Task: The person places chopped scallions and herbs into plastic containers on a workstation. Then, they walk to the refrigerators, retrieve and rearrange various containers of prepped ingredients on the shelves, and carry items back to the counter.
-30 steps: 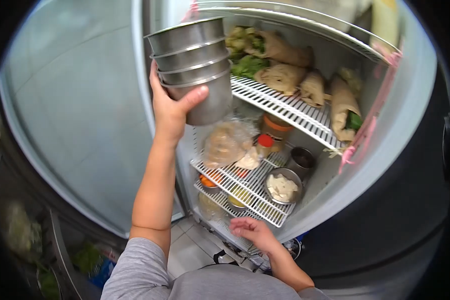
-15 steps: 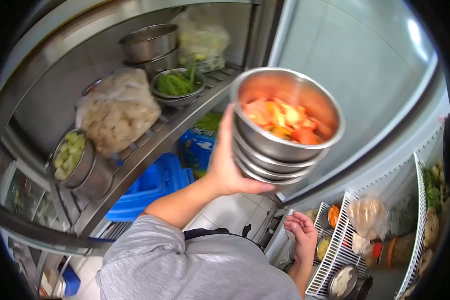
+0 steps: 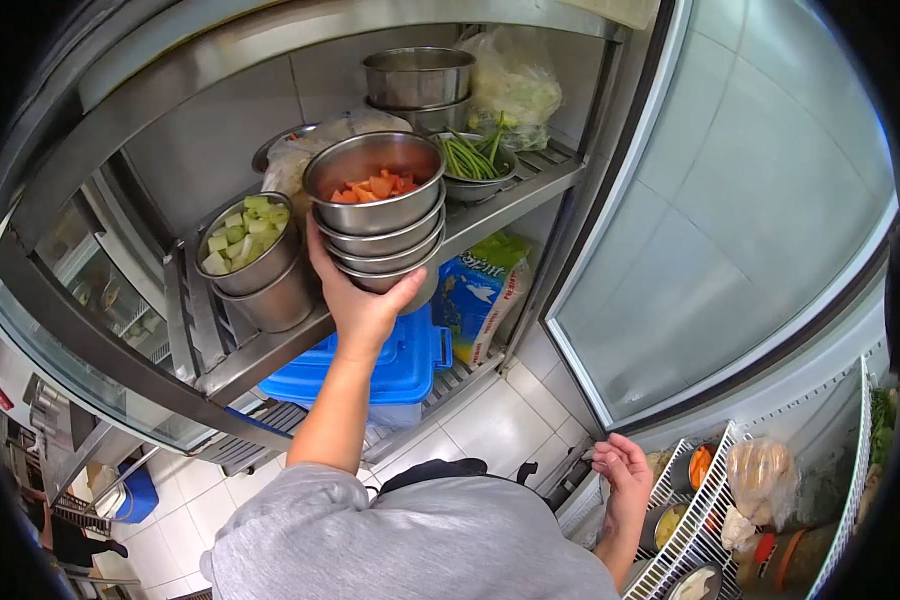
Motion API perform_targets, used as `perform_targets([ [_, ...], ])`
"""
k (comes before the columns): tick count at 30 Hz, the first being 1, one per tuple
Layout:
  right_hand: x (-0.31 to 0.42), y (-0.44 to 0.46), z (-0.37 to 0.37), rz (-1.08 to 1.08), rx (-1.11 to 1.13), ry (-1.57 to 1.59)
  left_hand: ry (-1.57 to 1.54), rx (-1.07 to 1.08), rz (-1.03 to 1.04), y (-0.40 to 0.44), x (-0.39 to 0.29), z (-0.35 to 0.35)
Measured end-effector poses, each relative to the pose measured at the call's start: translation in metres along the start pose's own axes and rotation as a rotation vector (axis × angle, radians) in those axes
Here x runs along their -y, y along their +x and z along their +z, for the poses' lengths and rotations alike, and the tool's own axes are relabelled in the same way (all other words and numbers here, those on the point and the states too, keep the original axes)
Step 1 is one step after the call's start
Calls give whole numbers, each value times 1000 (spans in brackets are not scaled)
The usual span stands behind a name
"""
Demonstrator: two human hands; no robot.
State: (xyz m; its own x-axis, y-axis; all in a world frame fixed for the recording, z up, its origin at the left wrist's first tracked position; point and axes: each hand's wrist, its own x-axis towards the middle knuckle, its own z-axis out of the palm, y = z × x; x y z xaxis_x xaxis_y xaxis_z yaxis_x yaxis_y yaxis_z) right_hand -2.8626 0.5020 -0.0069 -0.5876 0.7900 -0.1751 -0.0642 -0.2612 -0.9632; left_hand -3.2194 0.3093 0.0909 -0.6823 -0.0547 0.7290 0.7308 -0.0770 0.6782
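Note:
My left hand (image 3: 362, 305) grips a stack of several metal bowls (image 3: 385, 215) from below and the side; cut red-orange pieces (image 3: 375, 187) lie in the top one. The stack is held at the front edge of the metal shelf (image 3: 470, 225), just right of a container of cut pale green vegetable (image 3: 245, 237). Behind it is a plastic bag (image 3: 315, 150), partly hidden. At the lower right, near the open fridge's wire racks (image 3: 695, 510), my right hand (image 3: 622, 468) is raised with curled fingers, holding nothing visible.
Green beans in a bowl (image 3: 473, 163), stacked metal pots (image 3: 420, 78) and a bagged vegetable (image 3: 515, 85) stand on the shelf. Below are a blue-lidded box (image 3: 395, 360) and a blue sack (image 3: 475, 295). The glass fridge door (image 3: 720, 220) stands open at right.
My left hand has carried the bowl stack from in front of the fridge leftwards to the metal shelf. The view has swung left. My right hand stays low beside the fridge.

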Motion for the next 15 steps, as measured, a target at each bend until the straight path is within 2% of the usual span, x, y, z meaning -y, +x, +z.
perform_targets([
  [3,15,18,42,-123,102,-112,-31,10,-6,-3,1,-7],
  [5,27,37,97,-236,350,-114,-7,47,-10,-2,-3,-10],
  [6,42,44,130,-334,511,-272,19,60,-26,-2,-6,-12],
  [8,61,53,200,-516,655,-320,5,57,-93,0,-17,-14],
  [10,54,80,253,-798,695,-466,-13,65,-140,7,-20,-19],
  [12,52,87,290,-853,675,-440,181,133,-25,3,-15,-32],
  [13,50,87,301,-799,642,-428,321,182,36,0,-11,-46],
  [14,41,93,308,-823,666,-375,287,189,20,-4,-22,-59],
  [15,39,90,311,-829,655,-399,296,171,102,-9,-23,-76],
])
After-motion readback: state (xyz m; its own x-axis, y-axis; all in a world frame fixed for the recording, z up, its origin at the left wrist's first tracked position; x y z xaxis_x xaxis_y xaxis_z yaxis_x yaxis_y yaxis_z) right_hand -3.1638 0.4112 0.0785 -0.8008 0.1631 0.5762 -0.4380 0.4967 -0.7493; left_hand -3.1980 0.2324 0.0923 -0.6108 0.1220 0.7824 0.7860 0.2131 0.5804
